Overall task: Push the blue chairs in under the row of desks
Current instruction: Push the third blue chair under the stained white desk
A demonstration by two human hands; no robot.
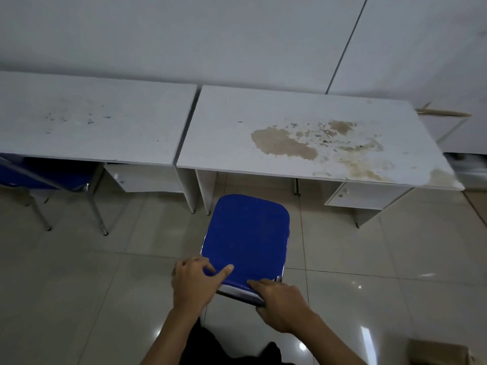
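A blue chair (247,233) with a chrome frame stands on the tiled floor in front of the right white desk (226,143), its front edge close to the desk's front. My left hand (195,280) grips the chair's near left corner. My right hand (279,301) grips the chrome rail at the near right corner. A second blue chair (52,172) sits partly under the left white desk (87,122), its chrome legs showing.
The right desk top is stained brown (284,143). Both desks have a small drawer unit (366,196) under the right side. A white wall runs behind the desks. A cardboard box (437,351) sits at the bottom right on the glossy floor.
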